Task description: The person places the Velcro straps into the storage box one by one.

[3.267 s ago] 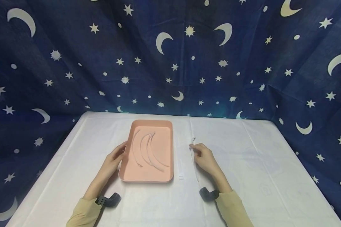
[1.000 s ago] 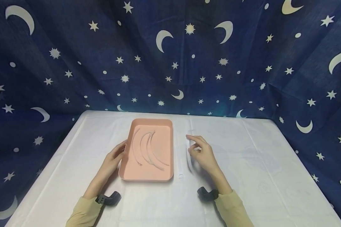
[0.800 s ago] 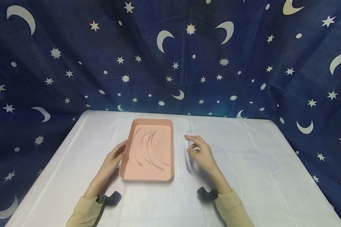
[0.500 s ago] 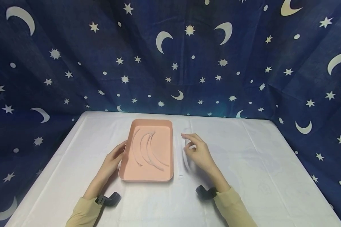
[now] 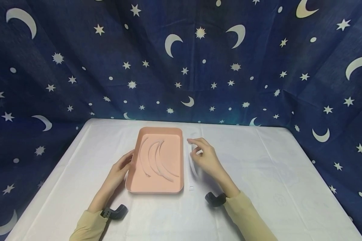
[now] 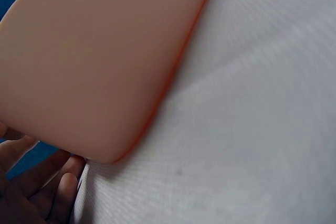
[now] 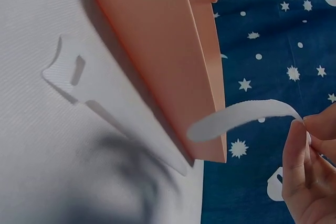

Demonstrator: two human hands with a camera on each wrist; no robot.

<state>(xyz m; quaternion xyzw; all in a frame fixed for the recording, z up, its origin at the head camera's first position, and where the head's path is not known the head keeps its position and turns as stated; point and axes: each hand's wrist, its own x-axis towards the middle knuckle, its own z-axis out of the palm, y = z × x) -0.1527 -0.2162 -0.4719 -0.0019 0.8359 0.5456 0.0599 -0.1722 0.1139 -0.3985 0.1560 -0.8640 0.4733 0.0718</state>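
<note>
My left hand (image 5: 118,171) holds the left side of a shallow peach-pink tray (image 5: 129,182); its fingers (image 6: 65,187) are partly hidden by the tray in the left wrist view. Inside the tray lie several thin curved strips (image 5: 142,160), pale and edge-on. Just right of the tray, my right hand (image 5: 207,159) pinches one end of a white cable-tie strap (image 7: 236,116) between thumb and fingertips. Its free end curves out in the air. Below it, beside the tray, another white strap (image 7: 113,85) lies flat, with a wide slotted head.
A white cloth (image 5: 259,187) covers the table. Behind it hangs a dark blue curtain (image 5: 157,93) with moons and stars. Each wrist wears a black camera mount, such as the one on the left wrist (image 5: 116,213).
The right hand has lifted a strap off the cloth and moved it leftward, close to the tray's right side. The left hand and the tray have stayed in place.
</note>
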